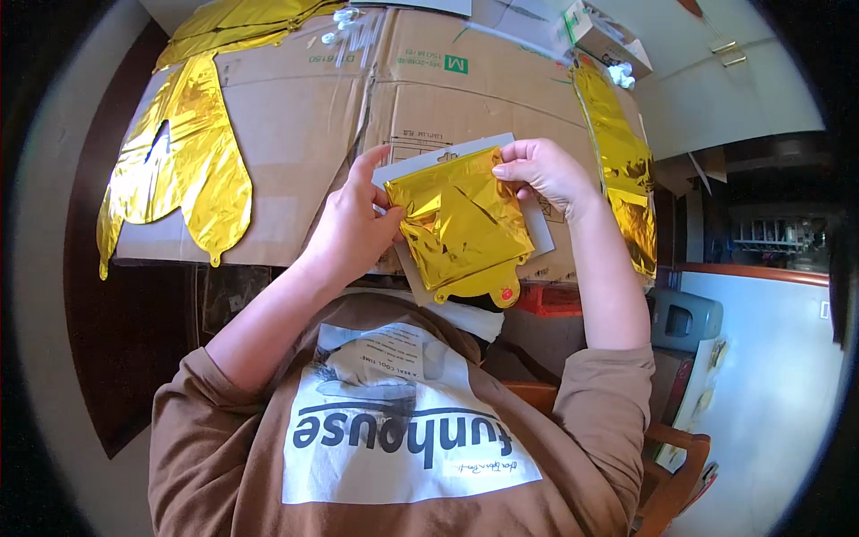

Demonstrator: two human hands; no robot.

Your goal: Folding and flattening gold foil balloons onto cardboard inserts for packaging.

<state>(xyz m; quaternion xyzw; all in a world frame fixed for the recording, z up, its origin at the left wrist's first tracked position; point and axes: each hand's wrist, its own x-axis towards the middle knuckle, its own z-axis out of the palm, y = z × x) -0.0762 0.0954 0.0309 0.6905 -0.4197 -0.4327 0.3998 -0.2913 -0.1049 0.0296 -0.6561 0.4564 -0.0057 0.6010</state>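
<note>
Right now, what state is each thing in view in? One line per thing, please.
Folded gold foil: folded up, creased.
Pale card: mostly covered by the folded foil.
Left hand: at the folded foil's left edge, index finger raised.
Right hand: grip closed on the folded foil's upper right corner.
Cardboard: flat, creased.
Left gold foil: spread out, wrinkled.
Right gold foil: creased, along the cardboard's right side.

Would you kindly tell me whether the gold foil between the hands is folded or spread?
Folded: the gold foil forms a compact, straight-edged packet, with a rounded tab protruding at its near edge.
</note>
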